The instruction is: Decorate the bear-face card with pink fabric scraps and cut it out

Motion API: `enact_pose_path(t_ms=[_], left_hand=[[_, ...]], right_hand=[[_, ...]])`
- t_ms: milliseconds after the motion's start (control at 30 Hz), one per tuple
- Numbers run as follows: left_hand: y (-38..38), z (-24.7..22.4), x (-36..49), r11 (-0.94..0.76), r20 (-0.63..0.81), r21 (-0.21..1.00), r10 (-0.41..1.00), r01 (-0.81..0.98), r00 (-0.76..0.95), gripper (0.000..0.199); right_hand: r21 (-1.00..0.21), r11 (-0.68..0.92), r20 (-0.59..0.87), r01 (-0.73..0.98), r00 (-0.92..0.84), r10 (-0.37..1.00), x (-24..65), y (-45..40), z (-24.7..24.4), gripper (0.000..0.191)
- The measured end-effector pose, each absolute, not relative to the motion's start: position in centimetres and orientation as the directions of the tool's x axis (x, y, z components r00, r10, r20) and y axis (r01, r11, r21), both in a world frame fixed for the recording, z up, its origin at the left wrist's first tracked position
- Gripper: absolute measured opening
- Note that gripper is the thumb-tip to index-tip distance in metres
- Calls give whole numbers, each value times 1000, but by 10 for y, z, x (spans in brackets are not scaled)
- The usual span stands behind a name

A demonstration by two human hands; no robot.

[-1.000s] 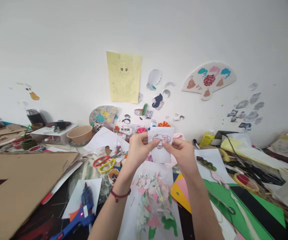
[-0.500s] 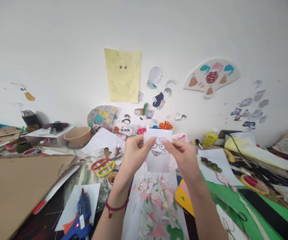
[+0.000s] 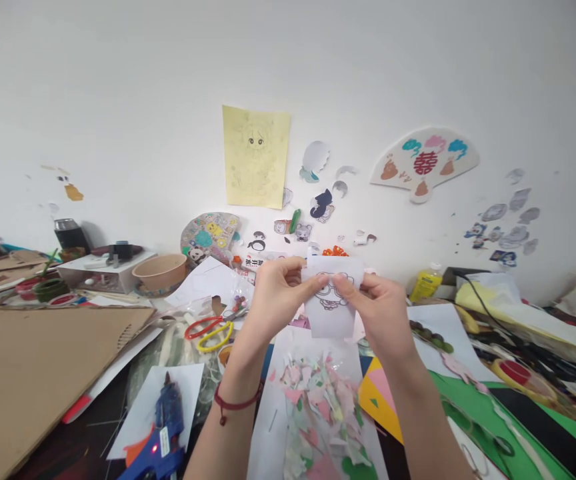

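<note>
A small white paper card (image 3: 332, 320) with a line drawing of a character in glasses is held up in the middle of the view. My left hand (image 3: 281, 293) pinches its left edge, thumb in front over the drawing. Its right edge is gripped by my right hand (image 3: 378, 307), the thumb also on the drawing. The fingers behind the card are partly hidden. Below it, a clear bag of pink and green paper scraps (image 3: 318, 413) lies on a white sheet (image 3: 267, 440).
Scissors with red and yellow handles (image 3: 215, 337) and a blue glue gun (image 3: 168, 417) lie left of centre. Brown cardboard (image 3: 53, 373) covers the far left. On the right are green sheets (image 3: 568, 433) and a yellow bottle (image 3: 425, 283). Paper cutouts hang on the wall.
Both hands and the card have shifted slightly right in view. The thumbs now sit closer together over the drawing. The background has also moved a little with the camera.
</note>
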State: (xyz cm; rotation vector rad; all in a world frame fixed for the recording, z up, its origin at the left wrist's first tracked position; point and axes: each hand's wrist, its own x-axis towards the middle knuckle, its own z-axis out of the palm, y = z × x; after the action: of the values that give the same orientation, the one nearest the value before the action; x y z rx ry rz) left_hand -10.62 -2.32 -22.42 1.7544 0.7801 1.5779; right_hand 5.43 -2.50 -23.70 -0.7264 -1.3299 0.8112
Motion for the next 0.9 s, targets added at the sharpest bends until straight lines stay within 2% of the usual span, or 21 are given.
enact_pose_path(t_ms=[133,400,567,633,700,800,900], left_hand=[[-22,-226,-107,-639,632,765,769,78,94,45],[-20,-224,-107,-673,675,701,733,238,83,47],[-18,-227,-107,-671,679,704,732,234,56,39],[-18,-227,-107,-670,684,703,729,240,34,40],[-19,-225,-106,-673,691,695,722,252,23,44],[-21,-223,-106,-679,705,679,709,280,13,48],[-22,-224,-105,-683,702,678,712,271,37,44]], right_hand=[[-820,568,564,-64,77,822,57,-25,-237,36],[-851,525,524,-35,21,851,61,-20,-241,43],[-879,464,469,-109,-23,883,60,-21,-240,36],[-891,429,444,-148,-93,891,60,-23,-238,27],[-899,407,428,-161,-133,894,60,-24,-237,27],[-901,412,427,-139,-105,898,61,-25,-237,27],[-885,454,461,-102,-60,885,61,-23,-239,31]])
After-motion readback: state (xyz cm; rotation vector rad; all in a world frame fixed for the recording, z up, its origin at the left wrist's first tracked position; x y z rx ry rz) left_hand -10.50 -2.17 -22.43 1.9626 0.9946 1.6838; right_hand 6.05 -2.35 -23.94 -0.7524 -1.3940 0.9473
